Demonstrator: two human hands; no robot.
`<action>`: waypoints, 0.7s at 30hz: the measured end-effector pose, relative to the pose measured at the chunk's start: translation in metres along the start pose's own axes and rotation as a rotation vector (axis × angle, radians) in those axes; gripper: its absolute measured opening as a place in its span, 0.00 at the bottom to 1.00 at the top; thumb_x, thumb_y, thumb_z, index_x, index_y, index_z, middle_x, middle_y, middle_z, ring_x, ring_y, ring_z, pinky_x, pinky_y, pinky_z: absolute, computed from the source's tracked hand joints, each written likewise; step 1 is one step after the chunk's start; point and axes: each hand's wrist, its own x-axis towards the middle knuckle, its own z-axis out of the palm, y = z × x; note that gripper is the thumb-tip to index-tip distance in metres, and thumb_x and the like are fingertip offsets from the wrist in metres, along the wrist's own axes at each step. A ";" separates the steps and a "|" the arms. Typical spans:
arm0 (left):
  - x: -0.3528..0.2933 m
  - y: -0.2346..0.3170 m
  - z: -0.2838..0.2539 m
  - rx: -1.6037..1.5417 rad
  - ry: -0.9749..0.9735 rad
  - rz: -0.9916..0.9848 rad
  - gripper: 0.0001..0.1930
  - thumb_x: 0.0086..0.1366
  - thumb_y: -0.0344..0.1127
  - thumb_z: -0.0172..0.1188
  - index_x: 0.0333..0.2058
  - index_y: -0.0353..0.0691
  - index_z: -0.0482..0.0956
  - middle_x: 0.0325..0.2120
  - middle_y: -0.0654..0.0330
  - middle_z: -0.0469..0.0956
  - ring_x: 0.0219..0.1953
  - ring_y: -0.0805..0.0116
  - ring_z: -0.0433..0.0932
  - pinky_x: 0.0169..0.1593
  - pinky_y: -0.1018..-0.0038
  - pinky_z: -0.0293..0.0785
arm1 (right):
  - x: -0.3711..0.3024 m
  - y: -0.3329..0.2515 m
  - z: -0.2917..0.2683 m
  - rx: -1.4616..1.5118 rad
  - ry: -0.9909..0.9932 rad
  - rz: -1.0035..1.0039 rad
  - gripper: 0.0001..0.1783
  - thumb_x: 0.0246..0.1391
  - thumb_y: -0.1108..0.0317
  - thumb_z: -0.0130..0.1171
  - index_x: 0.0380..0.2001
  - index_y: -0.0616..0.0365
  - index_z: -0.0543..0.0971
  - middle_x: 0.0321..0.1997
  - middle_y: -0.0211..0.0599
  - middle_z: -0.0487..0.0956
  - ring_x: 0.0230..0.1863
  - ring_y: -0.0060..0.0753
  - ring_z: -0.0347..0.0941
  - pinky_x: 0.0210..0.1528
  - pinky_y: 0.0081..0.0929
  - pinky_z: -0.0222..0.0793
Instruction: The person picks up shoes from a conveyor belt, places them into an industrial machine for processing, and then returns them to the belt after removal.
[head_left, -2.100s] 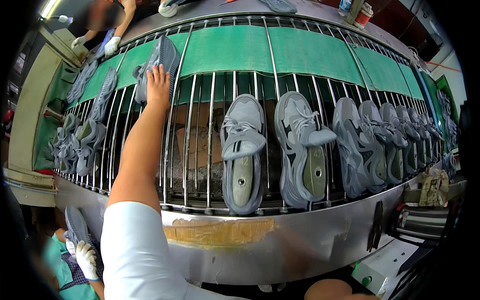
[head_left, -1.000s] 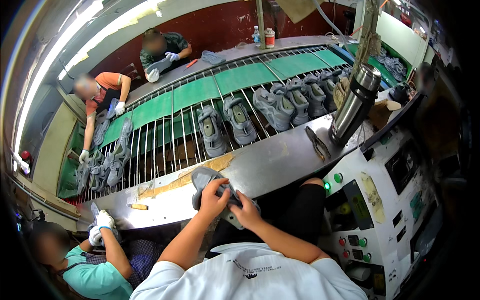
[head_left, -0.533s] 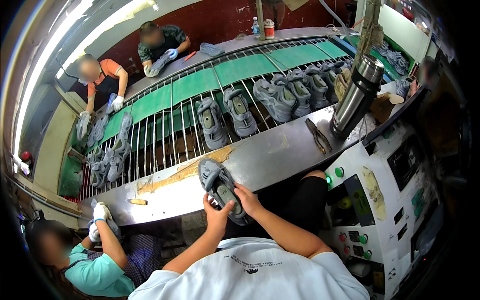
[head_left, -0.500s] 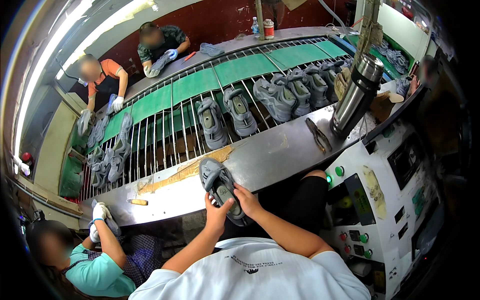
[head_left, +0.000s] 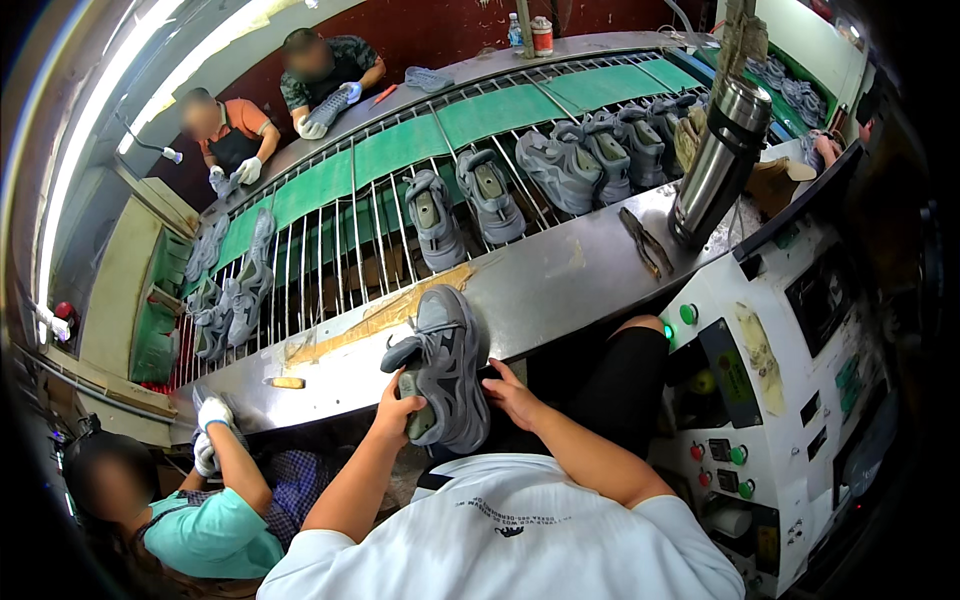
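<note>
A grey sneaker [head_left: 455, 370] is held up before my chest at the metal table's front edge, toe pointing away. It is tilted so that its side faces up and its opening faces left, where something grey-green shows inside. My left hand [head_left: 398, 408] grips it by the collar near the heel, thumb on the grey-green part. On the sole side, my right hand [head_left: 517, 400] has thumb and forefinger apart, right beside the shoe; whether a fingertip touches it I cannot tell.
Beyond the table [head_left: 540, 290], a rod conveyor [head_left: 375, 225] carries more grey sneakers [head_left: 435, 220]. Pliers [head_left: 645, 243] and a steel flask [head_left: 715, 165] stand or lie at right, above a control panel [head_left: 745, 400]. A co-worker [head_left: 205, 520] sits at left; two others work across the conveyor.
The sneaker has been turned from opening-up onto its side and raised toward the conveyor. My right hand has come off its rim to the sole side, while my left still grips it.
</note>
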 end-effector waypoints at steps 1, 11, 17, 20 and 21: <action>0.000 0.000 -0.004 -0.050 -0.068 0.018 0.40 0.40 0.30 0.58 0.57 0.33 0.62 0.44 0.51 0.74 0.44 0.56 0.77 0.50 0.64 0.75 | 0.001 0.002 0.000 0.139 -0.100 -0.005 0.41 0.50 0.58 0.58 0.65 0.53 0.55 0.65 0.45 0.61 0.63 0.40 0.60 0.63 0.38 0.57; 0.010 0.022 0.140 -0.126 -0.705 -0.074 0.40 0.43 0.38 0.68 0.56 0.32 0.63 0.51 0.54 0.70 0.52 0.62 0.72 0.57 0.67 0.67 | -0.098 -0.081 -0.048 0.779 -0.326 -0.274 0.39 0.44 0.52 0.50 0.58 0.64 0.65 0.57 0.49 0.72 0.56 0.49 0.70 0.62 0.42 0.62; 0.059 0.007 0.206 0.274 -1.171 0.049 0.12 0.64 0.27 0.57 0.46 0.33 0.77 0.43 0.59 0.77 0.46 0.70 0.75 0.51 0.75 0.70 | -0.230 -0.152 -0.105 0.852 0.081 -0.577 0.38 0.41 0.58 0.50 0.59 0.62 0.65 0.57 0.50 0.72 0.56 0.52 0.69 0.62 0.47 0.62; 0.097 -0.026 0.203 0.600 -0.903 0.173 0.06 0.63 0.28 0.58 0.35 0.33 0.81 0.32 0.58 0.81 0.34 0.72 0.78 0.39 0.75 0.74 | -0.289 -0.182 -0.166 0.383 0.838 -0.856 0.43 0.37 0.66 0.50 0.63 0.55 0.58 0.55 0.45 0.71 0.52 0.46 0.71 0.55 0.40 0.71; 0.108 -0.028 0.200 0.745 -0.765 0.188 0.06 0.62 0.29 0.58 0.33 0.33 0.82 0.28 0.57 0.81 0.31 0.72 0.78 0.36 0.75 0.74 | -0.310 -0.195 -0.198 0.180 1.004 -0.915 0.44 0.36 0.67 0.52 0.63 0.53 0.60 0.52 0.44 0.72 0.49 0.42 0.72 0.52 0.36 0.71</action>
